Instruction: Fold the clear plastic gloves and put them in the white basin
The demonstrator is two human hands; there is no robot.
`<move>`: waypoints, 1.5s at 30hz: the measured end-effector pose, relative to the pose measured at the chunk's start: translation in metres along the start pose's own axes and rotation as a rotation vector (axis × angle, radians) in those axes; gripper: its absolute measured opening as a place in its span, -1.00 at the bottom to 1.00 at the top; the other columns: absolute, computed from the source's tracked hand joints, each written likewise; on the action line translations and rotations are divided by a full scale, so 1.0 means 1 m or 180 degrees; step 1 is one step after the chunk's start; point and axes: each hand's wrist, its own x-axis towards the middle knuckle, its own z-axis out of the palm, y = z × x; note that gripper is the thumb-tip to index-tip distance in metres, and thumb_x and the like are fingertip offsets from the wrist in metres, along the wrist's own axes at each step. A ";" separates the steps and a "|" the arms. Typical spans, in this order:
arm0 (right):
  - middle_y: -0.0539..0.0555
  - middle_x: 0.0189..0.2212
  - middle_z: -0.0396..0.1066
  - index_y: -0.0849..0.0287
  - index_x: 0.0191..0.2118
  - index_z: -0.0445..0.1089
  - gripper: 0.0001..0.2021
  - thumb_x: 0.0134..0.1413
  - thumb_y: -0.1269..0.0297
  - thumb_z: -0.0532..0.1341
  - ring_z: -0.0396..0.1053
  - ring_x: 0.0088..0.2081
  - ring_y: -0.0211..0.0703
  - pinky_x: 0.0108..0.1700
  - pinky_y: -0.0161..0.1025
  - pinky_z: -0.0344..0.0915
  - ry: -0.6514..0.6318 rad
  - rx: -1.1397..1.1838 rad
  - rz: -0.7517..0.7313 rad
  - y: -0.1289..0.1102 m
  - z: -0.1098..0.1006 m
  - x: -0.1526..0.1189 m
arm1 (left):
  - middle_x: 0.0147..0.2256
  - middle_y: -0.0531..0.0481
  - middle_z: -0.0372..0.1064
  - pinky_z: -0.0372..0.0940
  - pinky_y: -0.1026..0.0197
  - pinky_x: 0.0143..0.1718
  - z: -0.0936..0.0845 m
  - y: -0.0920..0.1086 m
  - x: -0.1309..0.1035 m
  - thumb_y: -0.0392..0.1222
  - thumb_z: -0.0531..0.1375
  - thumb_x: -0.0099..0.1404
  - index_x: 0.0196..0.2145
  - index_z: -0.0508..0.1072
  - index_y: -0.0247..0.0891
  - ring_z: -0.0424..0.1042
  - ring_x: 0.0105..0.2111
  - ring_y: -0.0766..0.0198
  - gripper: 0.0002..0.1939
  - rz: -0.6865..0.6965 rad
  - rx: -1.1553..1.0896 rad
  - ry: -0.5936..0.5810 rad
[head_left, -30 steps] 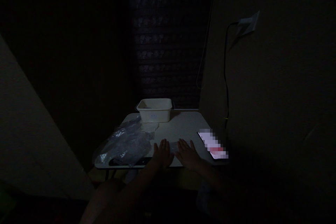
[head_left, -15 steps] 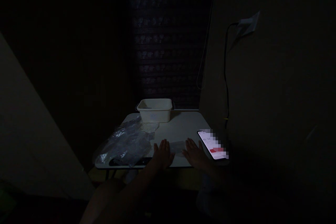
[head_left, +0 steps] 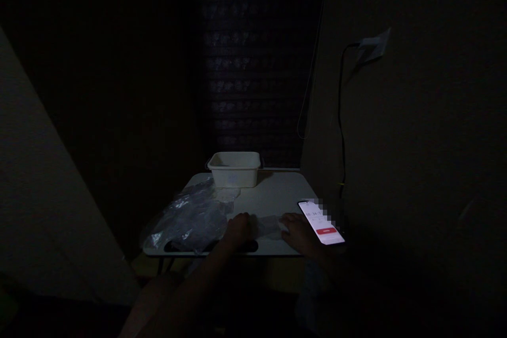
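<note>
A small clear plastic bag lies between my hands near the front edge of the white table. At its left end my left hand is closed on it, fingers curled. My right hand has its fingers curled on the bag's right end, beside the phone. To the left of my left hand spreads a heap of clear plastic bags.
A white tub with side handles stands at the table's back. A lit phone lies at the right edge. A black cable hangs from a wall socket on the right. The room is dark.
My hands were flat with fingers spread beside the small bag; now the fingers of both are curled in on its ends. The view has tilted slightly up.
</note>
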 end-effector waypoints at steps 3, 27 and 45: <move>0.05 -0.23 0.22 0.12 -0.21 0.21 -0.68 -0.20 0.24 0.03 0.08 -0.17 -0.15 -0.13 -0.19 -0.10 -0.0104 0.0084 -0.0545 -0.013 -0.001 -0.005 | -0.40 -0.11 0.32 0.10 0.32 -0.47 0.003 -0.006 0.006 -0.06 -0.12 0.10 -0.37 0.31 -0.32 0.29 -0.40 0.27 -0.67 -0.0038 -0.0369 0.0054; 0.03 -0.43 0.25 0.17 -0.45 0.28 -0.82 -0.07 0.32 -0.05 0.08 -0.28 -0.21 -0.22 -0.21 -0.07 0.0092 -0.0102 -0.1378 -0.056 -0.001 -0.005 | -0.54 -0.11 0.30 0.06 0.32 -0.53 -0.010 -0.009 0.008 -0.26 -0.08 0.02 -0.58 0.32 -0.39 0.28 -0.49 0.29 -0.77 -0.0592 -0.1844 0.0378; 0.04 -0.38 0.21 0.07 -0.32 0.29 -0.73 -0.23 0.47 0.05 0.09 -0.29 -0.19 -0.29 -0.22 0.02 0.1269 0.0936 -0.1279 -0.043 -0.027 -0.005 | -0.61 -0.01 0.29 0.14 0.33 -0.58 -0.018 0.004 0.001 -0.11 0.00 -0.03 -0.45 0.28 -0.40 0.26 -0.63 0.36 -0.73 -0.0648 -0.5983 -0.1667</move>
